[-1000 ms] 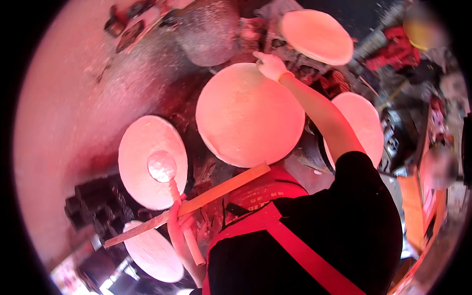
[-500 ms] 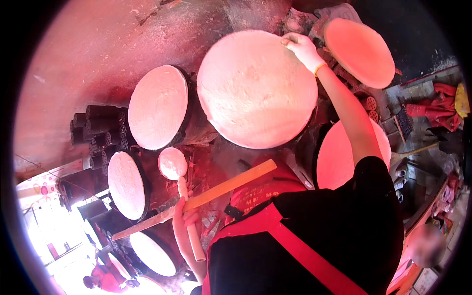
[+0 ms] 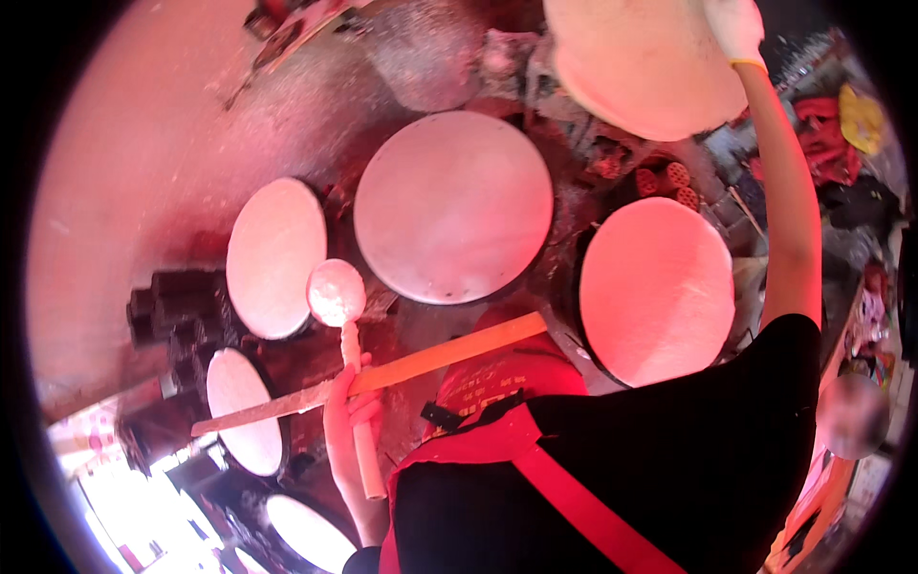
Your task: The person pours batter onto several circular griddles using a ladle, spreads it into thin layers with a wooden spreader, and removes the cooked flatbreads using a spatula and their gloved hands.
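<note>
A ladle with a round bowl coated in white batter is gripped in my left hand, together with a long flat wooden stick that crosses its handle. My right hand, in a white glove, pinches the edge of a large thin round pancake at the upper right. Part of the pancake runs out of view, and I cannot tell whether its lower side touches what lies beneath. In the middle sits a round griddle with a smooth bare top.
More round griddles bearing pale sheets stand around me: one on the right, one on the left, others lower left. Dark cylindrical briquettes are stacked at the left. Reddish perforated briquettes and a yellow cloth-like item lie right.
My right hand has lifted the pancake off the middle griddle and carried it to the upper right. The left hand keeps its hold on the ladle and stick.
</note>
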Tool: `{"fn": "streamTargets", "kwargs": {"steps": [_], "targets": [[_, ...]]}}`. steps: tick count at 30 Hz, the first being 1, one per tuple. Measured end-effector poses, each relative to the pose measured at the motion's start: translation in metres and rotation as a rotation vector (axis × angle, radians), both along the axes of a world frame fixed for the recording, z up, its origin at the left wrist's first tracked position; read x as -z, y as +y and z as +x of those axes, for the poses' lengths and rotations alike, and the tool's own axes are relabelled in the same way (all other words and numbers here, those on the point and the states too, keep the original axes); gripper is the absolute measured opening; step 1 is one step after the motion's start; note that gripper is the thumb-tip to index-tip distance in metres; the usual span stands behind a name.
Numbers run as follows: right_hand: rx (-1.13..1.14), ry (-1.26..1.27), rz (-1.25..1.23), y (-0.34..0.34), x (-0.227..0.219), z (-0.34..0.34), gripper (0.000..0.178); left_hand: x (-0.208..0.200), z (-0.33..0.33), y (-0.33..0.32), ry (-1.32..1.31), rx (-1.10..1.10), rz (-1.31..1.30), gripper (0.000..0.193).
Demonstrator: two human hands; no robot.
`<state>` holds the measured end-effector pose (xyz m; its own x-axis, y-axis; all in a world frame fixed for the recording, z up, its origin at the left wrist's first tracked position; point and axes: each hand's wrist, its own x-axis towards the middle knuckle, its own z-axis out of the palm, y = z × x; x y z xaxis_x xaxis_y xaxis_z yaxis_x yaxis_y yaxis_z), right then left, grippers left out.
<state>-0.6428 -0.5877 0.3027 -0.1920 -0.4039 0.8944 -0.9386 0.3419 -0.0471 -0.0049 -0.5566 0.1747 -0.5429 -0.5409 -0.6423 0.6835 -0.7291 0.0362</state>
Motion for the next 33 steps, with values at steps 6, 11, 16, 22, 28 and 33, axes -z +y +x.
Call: {"fn": "streamTargets", "kwargs": {"steps": [6, 11, 16, 22, 28, 33], "targets": [[-0.204, 0.180, 0.162, 0.003, 0.062, -0.032, 0.015, -0.033, -0.033, 0.001, 0.055, -0.012, 0.174, 0.036], [0.113, -0.116, 0.454, 0.011, 0.239, -0.034, 0.012, -0.044, -0.048, 0.011, 0.024, -0.015, 0.183, 0.037], [0.130, -0.368, 0.480, 0.022, 0.318, 0.001, 0.017, -0.052, -0.046, 0.021, -0.076, -0.064, 0.114, 0.038], [0.171, -0.100, 0.455, 0.074, 0.282, 0.002, 0.042, -0.038, -0.040, 0.014, 0.099, -0.042, 0.121, 0.041], [0.198, -0.905, 0.821, 0.231, 0.280, -0.046, 0.052, -0.041, -0.056, -0.002, 0.117, 0.129, 0.146, 0.042], [-0.162, -1.332, 0.431, 0.290, 0.309, -0.021, 0.044, -0.042, -0.063, -0.004, 0.143, 0.219, 0.136, 0.044]]}}
